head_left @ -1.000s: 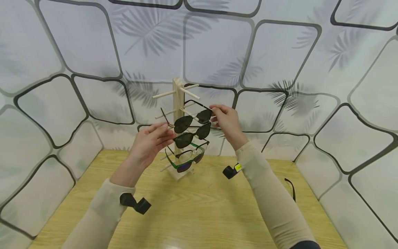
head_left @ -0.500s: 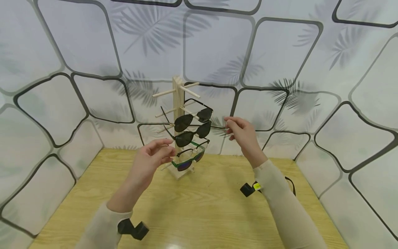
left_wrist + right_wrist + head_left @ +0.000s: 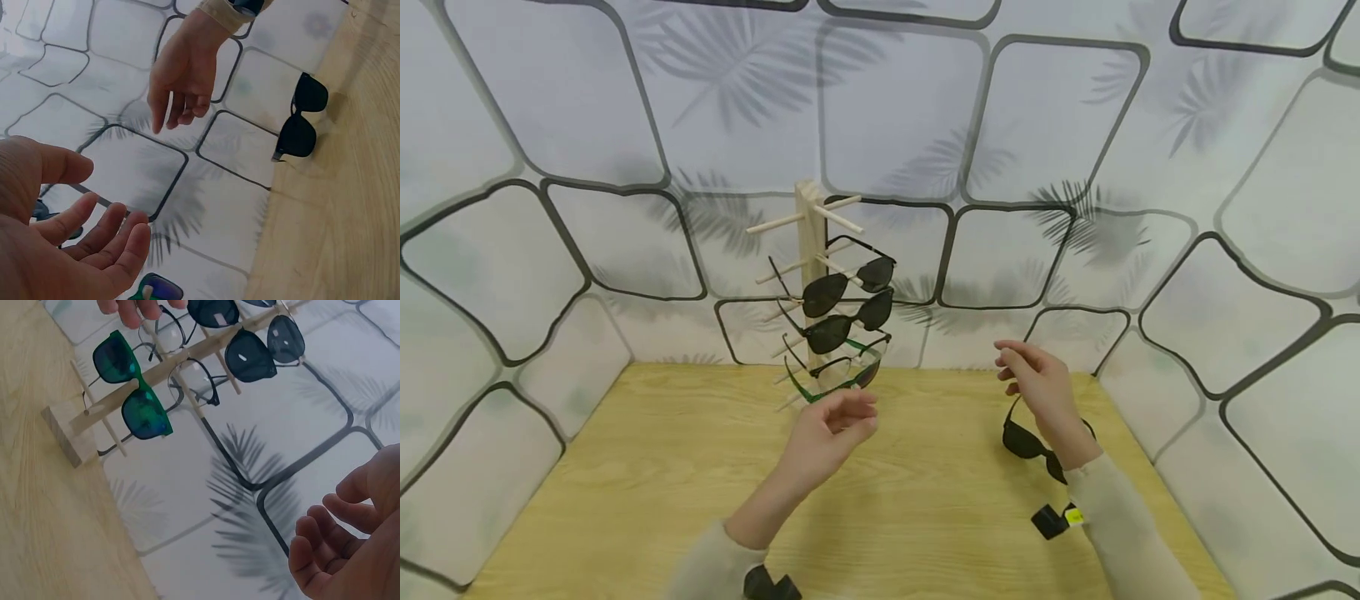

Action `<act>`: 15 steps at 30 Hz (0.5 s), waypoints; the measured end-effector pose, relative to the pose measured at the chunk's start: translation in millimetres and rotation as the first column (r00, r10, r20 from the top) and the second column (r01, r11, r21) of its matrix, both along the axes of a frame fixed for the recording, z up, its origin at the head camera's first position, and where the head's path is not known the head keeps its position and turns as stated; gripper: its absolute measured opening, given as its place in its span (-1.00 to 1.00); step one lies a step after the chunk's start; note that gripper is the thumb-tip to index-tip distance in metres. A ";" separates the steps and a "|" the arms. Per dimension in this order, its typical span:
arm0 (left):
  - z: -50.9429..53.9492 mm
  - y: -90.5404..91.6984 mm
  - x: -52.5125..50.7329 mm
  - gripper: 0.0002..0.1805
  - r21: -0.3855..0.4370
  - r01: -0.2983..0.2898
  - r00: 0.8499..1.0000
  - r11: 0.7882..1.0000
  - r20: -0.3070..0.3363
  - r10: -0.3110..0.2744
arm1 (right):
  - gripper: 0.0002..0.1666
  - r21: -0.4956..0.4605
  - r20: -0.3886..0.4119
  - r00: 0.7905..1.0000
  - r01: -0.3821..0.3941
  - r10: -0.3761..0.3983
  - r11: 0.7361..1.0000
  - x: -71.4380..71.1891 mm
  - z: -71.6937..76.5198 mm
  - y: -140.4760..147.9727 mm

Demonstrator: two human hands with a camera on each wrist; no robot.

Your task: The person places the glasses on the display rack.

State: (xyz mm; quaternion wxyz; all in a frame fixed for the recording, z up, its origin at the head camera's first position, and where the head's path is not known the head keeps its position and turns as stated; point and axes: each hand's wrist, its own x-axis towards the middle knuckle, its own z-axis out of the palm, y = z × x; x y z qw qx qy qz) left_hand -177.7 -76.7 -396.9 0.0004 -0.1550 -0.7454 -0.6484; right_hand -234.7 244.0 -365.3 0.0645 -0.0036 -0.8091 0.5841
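Observation:
My left hand (image 3: 823,437) hovers in front of the rack's lower part, fingers loosely bent around nothing. To the right, my right hand (image 3: 1041,383) is in the air above black sunglasses (image 3: 1024,440) on the table, holding nothing and partly covering them. The wooden eyeglass rack (image 3: 811,242) carries dark sunglasses (image 3: 824,295) on an upper level and another dark pair (image 3: 829,334) just below. Lower hang clear-lensed glasses (image 3: 197,381) and green-framed sunglasses (image 3: 140,394), whose front my left hand partly hides in the head view.
Bare pegs (image 3: 775,223) stick out at the rack's top. The wood-grain table (image 3: 925,517) meets patterned cloth walls (image 3: 895,125) at the back and sides. A small black camera (image 3: 1049,522) sits at my right wrist.
Both hands have come away from the sunglasses on the rack. My right hand went right and down toward the table pair; the left moved down and right. The view has shifted slightly.

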 end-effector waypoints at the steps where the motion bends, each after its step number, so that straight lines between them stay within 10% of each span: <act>1: -5.2 4.1 -1.9 -0.66 -0.005 0.015 1.000 1.000 0.002 -0.015 | -0.46 0.000 0.005 1.000 0.003 -0.003 1.000 2.2 -3.5 4.5; 15: -58.2 67.7 -26.0 -0.58 -0.122 0.206 0.978 0.971 0.056 -0.201 | -0.45 0.026 0.051 0.984 0.171 -0.172 0.985 34.1 -55.3 66.1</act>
